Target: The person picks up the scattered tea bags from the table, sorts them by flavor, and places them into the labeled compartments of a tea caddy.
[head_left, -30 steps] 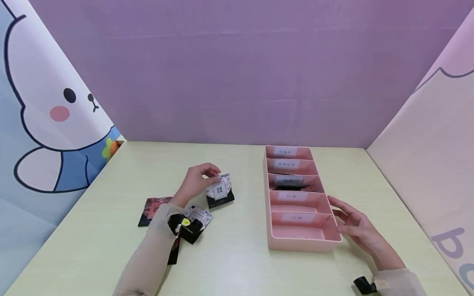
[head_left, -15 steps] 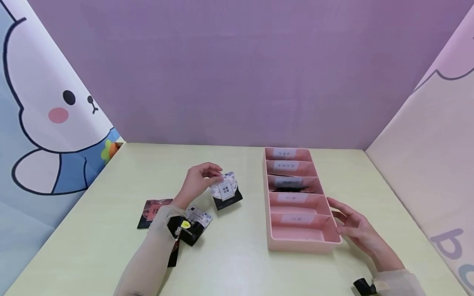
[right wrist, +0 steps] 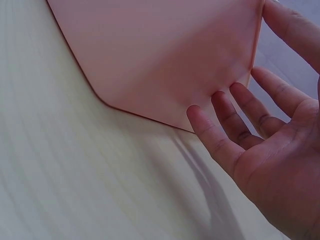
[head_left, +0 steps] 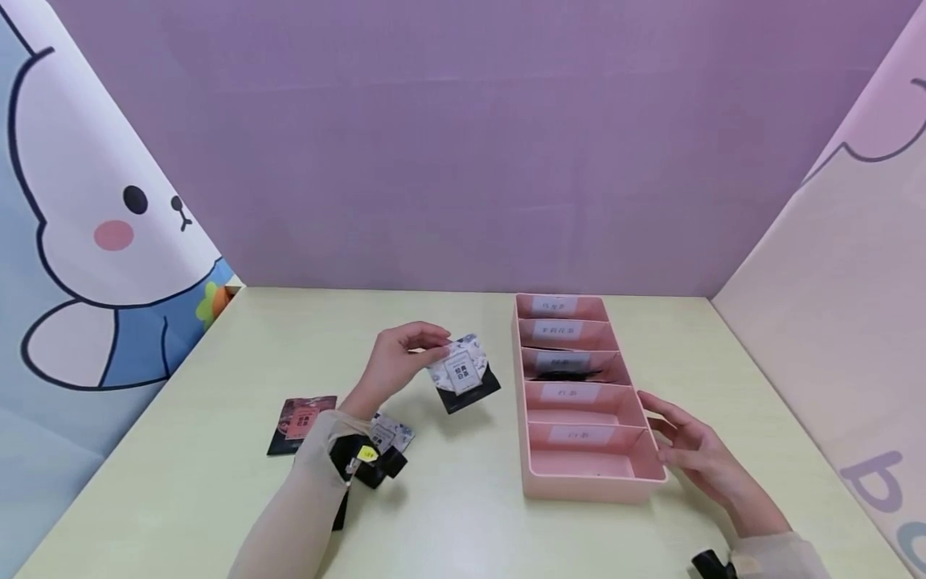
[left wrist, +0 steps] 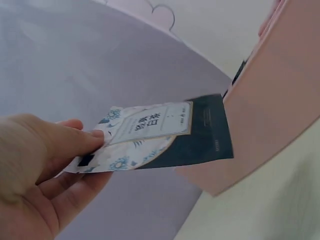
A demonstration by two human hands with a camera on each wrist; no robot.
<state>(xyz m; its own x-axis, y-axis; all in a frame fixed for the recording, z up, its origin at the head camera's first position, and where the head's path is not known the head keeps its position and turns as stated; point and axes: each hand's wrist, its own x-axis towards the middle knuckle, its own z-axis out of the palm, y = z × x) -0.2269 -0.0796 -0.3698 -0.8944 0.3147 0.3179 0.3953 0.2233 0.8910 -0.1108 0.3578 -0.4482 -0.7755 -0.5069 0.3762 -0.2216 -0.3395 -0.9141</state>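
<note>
My left hand (head_left: 400, 362) pinches the near edge of a white, blue-flowered tea sachet (head_left: 463, 371) with a dark lower end. In the left wrist view the thumb lies on top of the sachet (left wrist: 155, 130), fingers beneath. It hangs above the table, left of a pink divided box (head_left: 586, 489). That box has several compartments with handwritten labels; dark packets (head_left: 567, 375) lie in the middle one. On the box's right side rests my right hand (head_left: 702, 462). In the right wrist view its fairly straight fingertips touch the box wall (right wrist: 165, 60).
A red and black sachet (head_left: 299, 426) lies on the table left of my left forearm. Another white flowered sachet (head_left: 391, 434) is partly hidden by the wrist camera (head_left: 376, 466). A dark packet corner (head_left: 340, 513) shows under the sleeve. A purple backdrop (head_left: 463, 145) rises behind.
My left hand has carried the white flowered sachet up and to the right, closer to the pink box. The right hand has stayed at the box's side.
</note>
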